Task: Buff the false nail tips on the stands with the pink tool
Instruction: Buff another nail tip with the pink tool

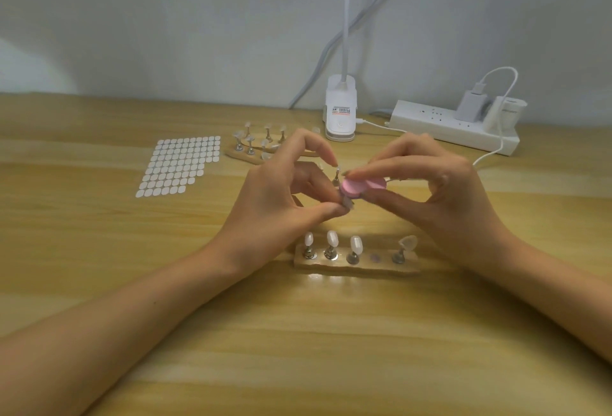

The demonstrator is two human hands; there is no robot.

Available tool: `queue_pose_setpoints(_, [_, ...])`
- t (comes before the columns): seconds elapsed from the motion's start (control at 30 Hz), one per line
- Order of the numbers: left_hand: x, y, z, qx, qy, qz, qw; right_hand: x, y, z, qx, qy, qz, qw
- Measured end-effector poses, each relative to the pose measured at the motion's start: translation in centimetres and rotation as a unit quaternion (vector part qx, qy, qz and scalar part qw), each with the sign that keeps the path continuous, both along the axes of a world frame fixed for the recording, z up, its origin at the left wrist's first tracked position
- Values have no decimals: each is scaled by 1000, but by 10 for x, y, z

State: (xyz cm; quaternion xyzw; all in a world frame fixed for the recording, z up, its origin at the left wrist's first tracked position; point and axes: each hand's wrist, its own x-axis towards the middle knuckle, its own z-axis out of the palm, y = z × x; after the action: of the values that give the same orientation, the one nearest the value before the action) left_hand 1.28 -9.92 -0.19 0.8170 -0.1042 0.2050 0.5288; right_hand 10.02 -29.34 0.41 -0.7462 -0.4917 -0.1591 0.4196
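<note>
Wooden table (298, 333): left hand (275, 197) pinches nail stand (346, 201), right hand (440, 190) pinches pink tool (355, 188); lamp label (341, 110) illegible.

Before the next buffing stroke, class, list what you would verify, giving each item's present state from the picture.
1. Is the pink tool pinched in the right grip: ok.
2. Is the lifted stand pinched in the left grip: ok.
3. Is the pink tool touching that stand's nail tip: cannot tell, the fingers hide it.
4. Is the empty slot on the near base free for the stand's return: ok.
5. Are the four other stands seated on the near base: ok.
</note>
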Motion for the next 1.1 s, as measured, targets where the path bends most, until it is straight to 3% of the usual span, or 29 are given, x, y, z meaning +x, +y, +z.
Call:
queue_pose_setpoints(0.13, [1,0,-1,-11,3,1,1000,1,0,2,18,17,-10,1000])
queue_pose_setpoints(0.47, [0,-1,-1,-6,-9,-1,1000,-4,3,1,-17,-66,22,997])
queue_pose_setpoints(0.6, [0,0,-1,-3,-9,3,1000,-2,2,2,-7,-47,-10,999])
queue_pose_setpoints(1.1, [0,0,-3,-13,-11,0,1000,-2,2,0,-11,-53,18,998])
